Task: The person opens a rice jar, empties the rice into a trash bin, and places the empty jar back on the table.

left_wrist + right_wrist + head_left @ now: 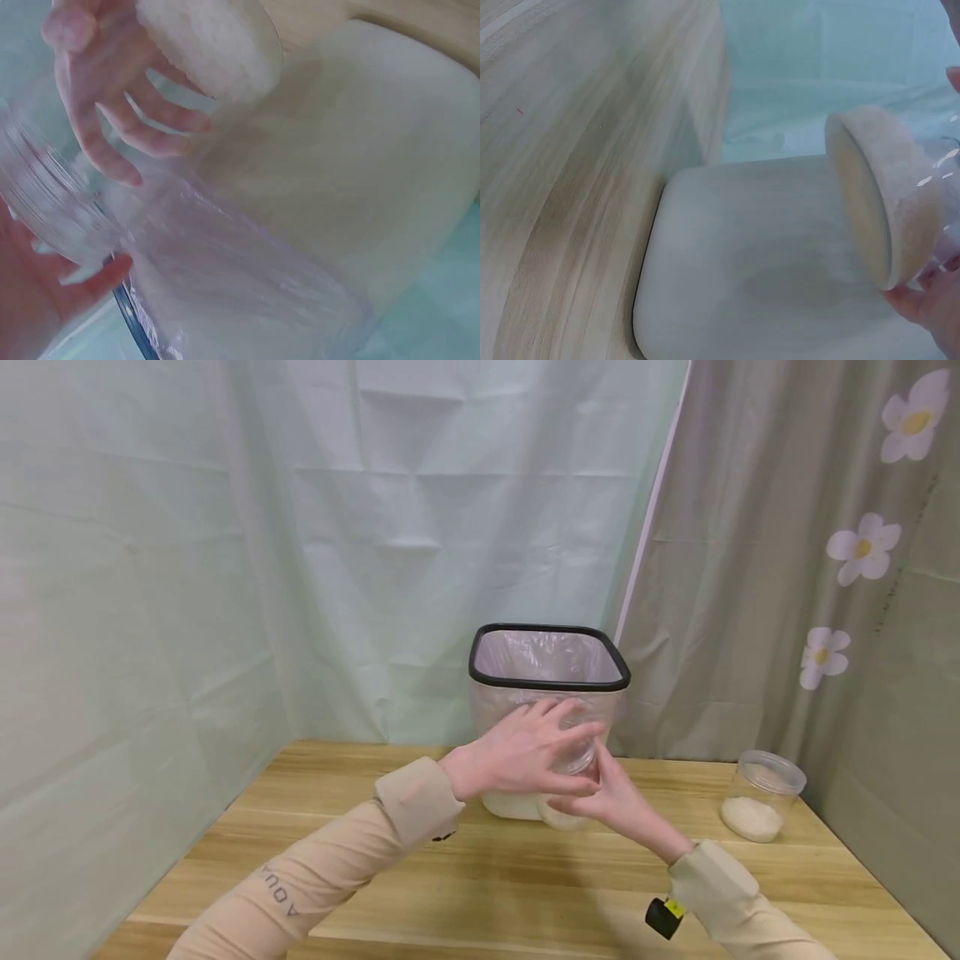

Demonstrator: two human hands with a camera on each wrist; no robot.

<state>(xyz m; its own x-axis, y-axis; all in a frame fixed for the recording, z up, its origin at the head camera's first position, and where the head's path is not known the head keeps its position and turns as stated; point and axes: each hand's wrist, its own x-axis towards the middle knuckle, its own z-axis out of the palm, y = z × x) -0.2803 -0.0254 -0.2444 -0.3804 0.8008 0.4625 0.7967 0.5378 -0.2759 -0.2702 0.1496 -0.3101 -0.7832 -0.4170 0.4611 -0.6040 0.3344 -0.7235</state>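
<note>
Both hands are on a clear plastic jar (576, 758) in front of the bin. White grains, seemingly rice (214, 49), lie at its bottom. My left hand (525, 747) grips the ribbed clear top (52, 191) with spread, bent fingers; whether that is a lid or the jar's neck, I cannot tell. Round the jar's side curl the fingers of my right hand (622, 802), seen through the plastic in the left wrist view. The jar is raised off the table and tilted, its base showing in the right wrist view.
Just behind the hands stands a pale bin (513, 807) with a black rim (551, 684) and a thin plastic liner (551, 653). A second clear jar (763, 795) with white grains stands at the right of the wooden table (420, 893). Curtains (450, 543) hang behind.
</note>
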